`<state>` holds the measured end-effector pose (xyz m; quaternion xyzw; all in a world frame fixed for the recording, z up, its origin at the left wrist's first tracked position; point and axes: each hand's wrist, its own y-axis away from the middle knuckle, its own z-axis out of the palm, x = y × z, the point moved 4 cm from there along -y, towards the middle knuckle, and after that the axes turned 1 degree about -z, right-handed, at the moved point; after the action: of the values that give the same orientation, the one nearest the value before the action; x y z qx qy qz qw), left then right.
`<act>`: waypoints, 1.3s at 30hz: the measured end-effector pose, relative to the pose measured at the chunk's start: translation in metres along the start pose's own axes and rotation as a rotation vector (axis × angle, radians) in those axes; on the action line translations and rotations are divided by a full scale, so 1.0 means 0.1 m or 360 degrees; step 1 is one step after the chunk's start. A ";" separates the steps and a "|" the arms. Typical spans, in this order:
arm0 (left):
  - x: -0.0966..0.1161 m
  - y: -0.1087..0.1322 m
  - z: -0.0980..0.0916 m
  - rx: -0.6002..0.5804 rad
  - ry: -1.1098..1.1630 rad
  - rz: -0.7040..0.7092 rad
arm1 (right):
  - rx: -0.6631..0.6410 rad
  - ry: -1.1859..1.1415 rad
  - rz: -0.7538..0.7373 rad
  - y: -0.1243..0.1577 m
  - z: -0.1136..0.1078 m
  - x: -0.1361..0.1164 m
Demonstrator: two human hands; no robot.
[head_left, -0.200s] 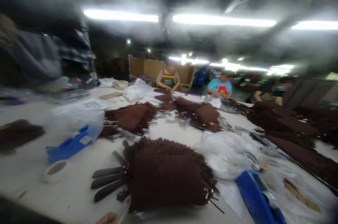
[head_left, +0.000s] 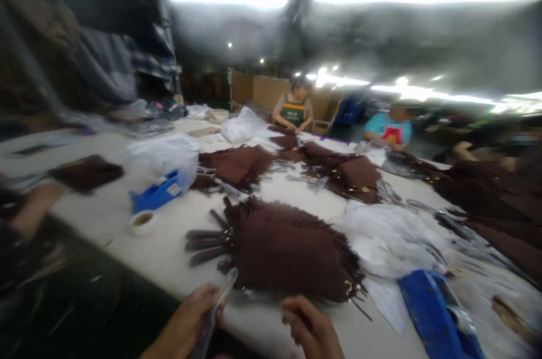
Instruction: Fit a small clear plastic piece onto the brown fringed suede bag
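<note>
My left hand is closed around a thin, clear plastic piece, perhaps a plastic sleeve, which stands tilted up at the table's near edge. My right hand is a little to the right of it, fingers loosely bent and apart, with nothing visible in them. Just beyond both hands lies a pile of dark brown fringed suede-like bags, with straps sticking out on the left and gold-coloured rings on the right. Neither hand touches the pile. Motion blurs the picture somewhat.
A blue tape dispenser stands at right beside crumpled plastic bags. Another blue dispenser and a tape roll lie left. More brown pieces cover the white table. Co-workers sit across; someone's arm is at left.
The view has swung left and down, so the table items appear farther right. My right hand has come into view, and more of my left hand with the plastic shows.
</note>
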<state>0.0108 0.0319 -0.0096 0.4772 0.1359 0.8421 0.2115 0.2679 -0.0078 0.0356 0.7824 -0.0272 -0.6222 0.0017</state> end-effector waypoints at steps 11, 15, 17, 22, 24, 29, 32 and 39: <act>0.06 0.04 -0.03 0.0031 0.0178 -0.0061 | -0.0535 0.0125 -0.0388 -0.36 1.14 -0.40; 0.05 0.03 -0.03 -0.0018 0.0208 -0.0085 | -0.0514 0.0209 -0.0427 -0.39 1.21 -0.33; 0.04 0.01 -0.04 -0.0018 0.0219 -0.0097 | -0.0499 0.0237 -0.0451 -0.40 1.24 -0.27; 0.03 0.02 -0.04 -0.0005 0.0194 -0.0066 | -0.0480 0.0344 -0.0461 -0.43 1.28 -0.20; 0.03 0.02 -0.03 -0.0014 0.0153 -0.0030 | -0.0476 0.0414 -0.0475 -0.44 1.28 -0.21; 0.02 0.03 -0.03 -0.0016 0.0056 0.0081 | -0.0479 0.0636 -0.0580 -0.43 1.27 -0.31; 0.03 0.06 -0.05 0.0000 -0.0026 0.0113 | -0.0497 0.0805 -0.0599 -0.41 1.28 -0.39; 0.06 0.14 -0.03 0.0061 -0.0258 0.0120 | -0.0489 0.1080 -0.0497 -0.43 1.27 -0.53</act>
<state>0.0025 0.0224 -0.0004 0.5524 0.1163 0.8054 0.1808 0.1340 0.0414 0.0567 0.9288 0.1874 -0.3180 0.0330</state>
